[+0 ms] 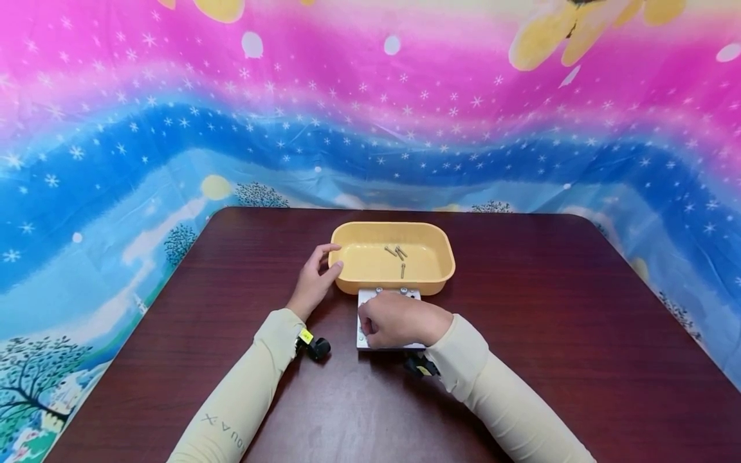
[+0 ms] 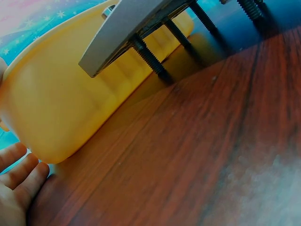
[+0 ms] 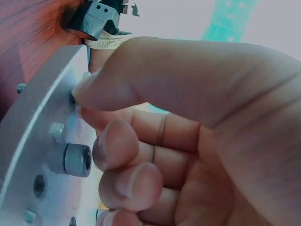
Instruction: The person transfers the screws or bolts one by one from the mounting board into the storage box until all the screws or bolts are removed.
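Head view: your right hand (image 1: pixel 401 319) bends over the metal plate (image 1: pixel 366 298), fingers curled, thumb and forefinger tips together at its face; you can't tell whether a bolt sits between them. The plate lies beneath that hand, on the counter (image 1: pixel 324 411). It should prove stiff, fairly heavy and hard to damage, perhaps slick on its face; take it by opposite edges. Farther out, left of the plate, your left hand (image 1: pixel 314 280) holds the near-left end of the yellow tray (image 1: pixel 393 289), likely light and slightly flexible, best steadied by its rim. Ahead of your right hand, at least 3 loose screws (image 1: pixel 402 271) lie inside, hidden from both wrist views. Only the left wrist view shows threaded shanks (image 2: pixel 146 54) below the plate; the right wrist view alone reveals the socket in a bolt head (image 3: pixel 77 160) beside your fingers.
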